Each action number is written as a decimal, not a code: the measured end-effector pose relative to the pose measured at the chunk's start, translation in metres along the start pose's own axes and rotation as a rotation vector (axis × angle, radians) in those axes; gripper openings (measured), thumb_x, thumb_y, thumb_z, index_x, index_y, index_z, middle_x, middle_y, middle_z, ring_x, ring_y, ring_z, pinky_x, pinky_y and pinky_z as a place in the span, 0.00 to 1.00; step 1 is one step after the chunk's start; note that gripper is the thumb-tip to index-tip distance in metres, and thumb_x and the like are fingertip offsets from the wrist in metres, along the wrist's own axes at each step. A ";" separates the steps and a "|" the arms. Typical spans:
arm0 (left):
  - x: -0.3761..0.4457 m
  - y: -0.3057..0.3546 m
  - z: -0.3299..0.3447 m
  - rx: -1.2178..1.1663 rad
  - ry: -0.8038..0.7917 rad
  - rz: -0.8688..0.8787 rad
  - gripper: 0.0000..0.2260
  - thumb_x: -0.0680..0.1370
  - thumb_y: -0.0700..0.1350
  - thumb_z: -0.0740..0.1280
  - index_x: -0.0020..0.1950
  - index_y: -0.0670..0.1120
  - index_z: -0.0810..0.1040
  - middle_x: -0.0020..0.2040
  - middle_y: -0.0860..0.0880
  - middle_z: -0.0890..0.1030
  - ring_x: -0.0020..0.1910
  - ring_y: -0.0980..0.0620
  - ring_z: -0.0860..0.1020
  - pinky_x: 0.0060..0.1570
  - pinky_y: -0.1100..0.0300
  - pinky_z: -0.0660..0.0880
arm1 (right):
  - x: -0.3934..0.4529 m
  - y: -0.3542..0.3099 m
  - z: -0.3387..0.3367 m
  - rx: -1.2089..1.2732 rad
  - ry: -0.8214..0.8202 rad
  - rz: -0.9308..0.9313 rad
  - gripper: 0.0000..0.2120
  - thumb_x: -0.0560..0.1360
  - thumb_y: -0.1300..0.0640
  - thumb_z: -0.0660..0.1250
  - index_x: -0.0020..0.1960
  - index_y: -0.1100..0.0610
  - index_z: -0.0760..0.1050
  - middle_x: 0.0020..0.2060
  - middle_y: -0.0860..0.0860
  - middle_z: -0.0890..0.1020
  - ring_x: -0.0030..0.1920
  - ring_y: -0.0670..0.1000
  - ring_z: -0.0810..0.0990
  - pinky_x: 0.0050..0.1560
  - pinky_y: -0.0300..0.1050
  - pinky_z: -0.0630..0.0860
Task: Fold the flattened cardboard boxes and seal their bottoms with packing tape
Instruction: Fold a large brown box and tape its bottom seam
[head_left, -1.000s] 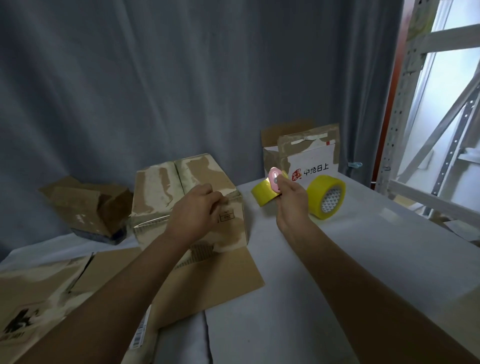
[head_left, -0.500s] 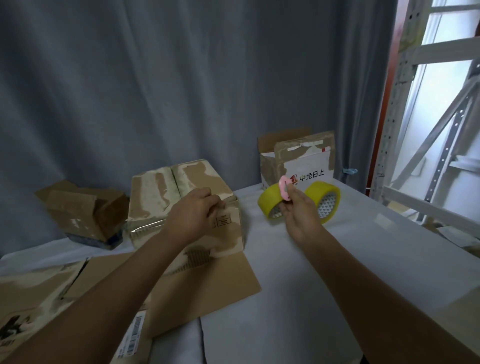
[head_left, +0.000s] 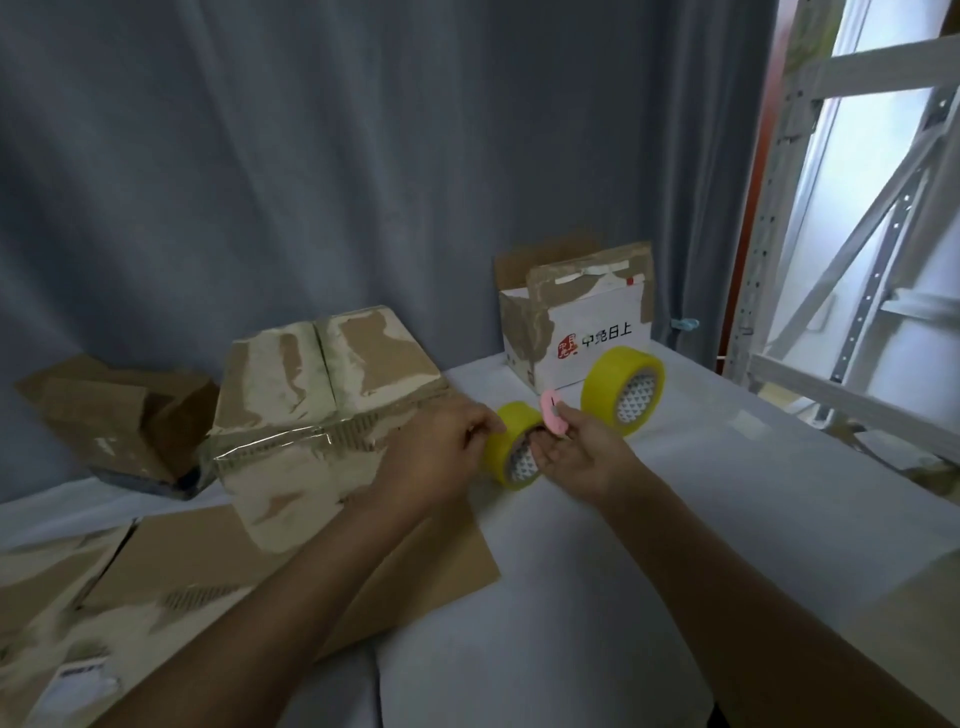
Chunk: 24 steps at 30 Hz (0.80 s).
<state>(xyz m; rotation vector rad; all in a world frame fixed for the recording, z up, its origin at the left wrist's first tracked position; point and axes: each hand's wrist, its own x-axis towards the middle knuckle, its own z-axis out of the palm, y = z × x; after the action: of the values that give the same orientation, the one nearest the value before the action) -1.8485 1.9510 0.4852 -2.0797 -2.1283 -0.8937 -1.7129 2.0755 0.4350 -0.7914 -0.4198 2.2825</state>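
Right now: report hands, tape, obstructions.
Left hand pinching small tape roll. Right hand holding roll and pink cutter. Folded box beside them. Nothing obstructing.

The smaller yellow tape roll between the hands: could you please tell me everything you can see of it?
The smaller yellow tape roll is glossy translucent yellow tape wound on a core printed with a white-and-dark triangle pattern. It is on its edge over the white table, open core facing the camera. The left hand pinches at its upper left rim; the right hand, also holding a small pink cutter, is against its core.
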 end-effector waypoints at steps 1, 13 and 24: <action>-0.004 -0.005 0.002 0.036 0.022 0.032 0.10 0.76 0.37 0.65 0.49 0.48 0.84 0.44 0.54 0.81 0.42 0.55 0.74 0.42 0.60 0.69 | 0.000 -0.001 -0.001 -0.033 -0.011 0.012 0.15 0.82 0.54 0.59 0.64 0.62 0.71 0.59 0.57 0.77 0.71 0.53 0.69 0.67 0.47 0.65; -0.036 -0.026 0.082 -0.533 -0.011 -0.452 0.32 0.67 0.67 0.69 0.67 0.55 0.73 0.62 0.57 0.78 0.60 0.58 0.76 0.59 0.55 0.75 | -0.003 -0.013 -0.005 -0.305 0.057 -0.182 0.12 0.84 0.59 0.53 0.47 0.64 0.71 0.36 0.56 0.75 0.33 0.47 0.69 0.33 0.34 0.68; -0.003 -0.044 0.096 -0.248 0.064 -0.452 0.16 0.81 0.53 0.62 0.53 0.42 0.80 0.46 0.43 0.84 0.44 0.43 0.81 0.45 0.48 0.77 | -0.025 -0.010 0.031 -0.822 -0.140 -0.220 0.08 0.82 0.63 0.57 0.55 0.66 0.73 0.37 0.56 0.80 0.29 0.44 0.77 0.30 0.33 0.72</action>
<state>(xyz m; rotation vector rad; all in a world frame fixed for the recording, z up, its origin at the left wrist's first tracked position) -1.8547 1.9912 0.3879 -1.6435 -2.6198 -1.3072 -1.7127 2.0630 0.4743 -0.9008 -1.4853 1.9321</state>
